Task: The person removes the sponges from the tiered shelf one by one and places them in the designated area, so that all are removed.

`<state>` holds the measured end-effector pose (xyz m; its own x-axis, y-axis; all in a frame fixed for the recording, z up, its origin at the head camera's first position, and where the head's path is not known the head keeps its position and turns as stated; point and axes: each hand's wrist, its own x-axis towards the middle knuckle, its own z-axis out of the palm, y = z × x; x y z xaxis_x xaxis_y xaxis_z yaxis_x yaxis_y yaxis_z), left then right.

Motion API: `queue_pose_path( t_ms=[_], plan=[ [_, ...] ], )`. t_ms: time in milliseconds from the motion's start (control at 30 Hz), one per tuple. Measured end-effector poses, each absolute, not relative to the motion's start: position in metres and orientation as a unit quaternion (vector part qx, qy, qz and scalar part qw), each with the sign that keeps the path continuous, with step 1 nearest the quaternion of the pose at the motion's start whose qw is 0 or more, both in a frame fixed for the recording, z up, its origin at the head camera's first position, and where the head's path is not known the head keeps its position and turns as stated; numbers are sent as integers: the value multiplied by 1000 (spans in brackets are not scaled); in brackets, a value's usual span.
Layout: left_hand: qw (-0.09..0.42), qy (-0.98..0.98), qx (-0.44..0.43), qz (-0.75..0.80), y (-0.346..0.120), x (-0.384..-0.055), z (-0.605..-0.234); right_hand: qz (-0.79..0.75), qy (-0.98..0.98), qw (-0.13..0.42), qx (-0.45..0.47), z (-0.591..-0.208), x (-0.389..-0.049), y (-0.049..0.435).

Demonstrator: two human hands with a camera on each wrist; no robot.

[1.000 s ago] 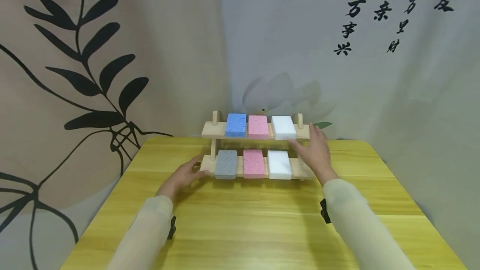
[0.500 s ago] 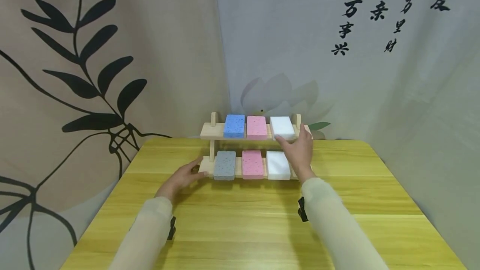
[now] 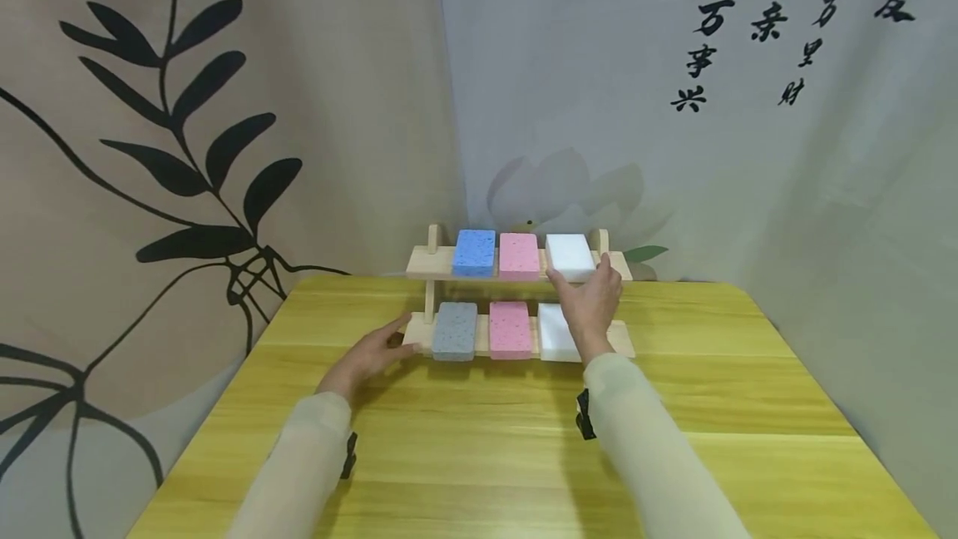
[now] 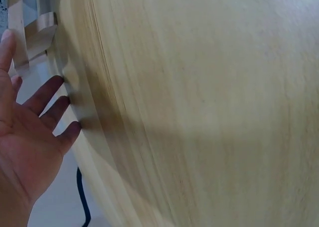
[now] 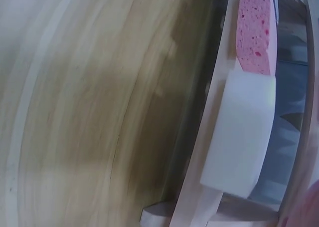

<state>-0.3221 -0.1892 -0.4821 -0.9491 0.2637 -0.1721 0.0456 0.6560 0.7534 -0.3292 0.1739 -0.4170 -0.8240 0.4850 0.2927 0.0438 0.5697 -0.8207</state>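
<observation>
1. Printed cloth (image 3: 359,106) hangs behind the yellowish table (image 3: 464,456), where a two-tier wooden rack (image 3: 425,263) stands.
2. Left hand (image 3: 368,358): fingers spread, grasping nothing, at the lower tier's left end, near the grey sponge (image 3: 454,331).
3. Blue sponge (image 3: 474,253) above, then upper pink sponge (image 3: 520,256) and lower pink sponge (image 3: 510,329), between the hands.
4. Right hand (image 3: 591,306): thumb and fingers straddle the upper white block (image 3: 570,253); whether they pinch it, I cannot tell. Lower white block (image 3: 555,331) is partly hidden behind.
</observation>
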Motion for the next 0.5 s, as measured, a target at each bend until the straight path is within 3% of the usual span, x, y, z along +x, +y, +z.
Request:
queue_pose_path(
  t_ms=[500],
  plan=[
    [138,896,73,417,-187,-320,-481,405,-857,267,-174,-419,-336,166]
  ],
)
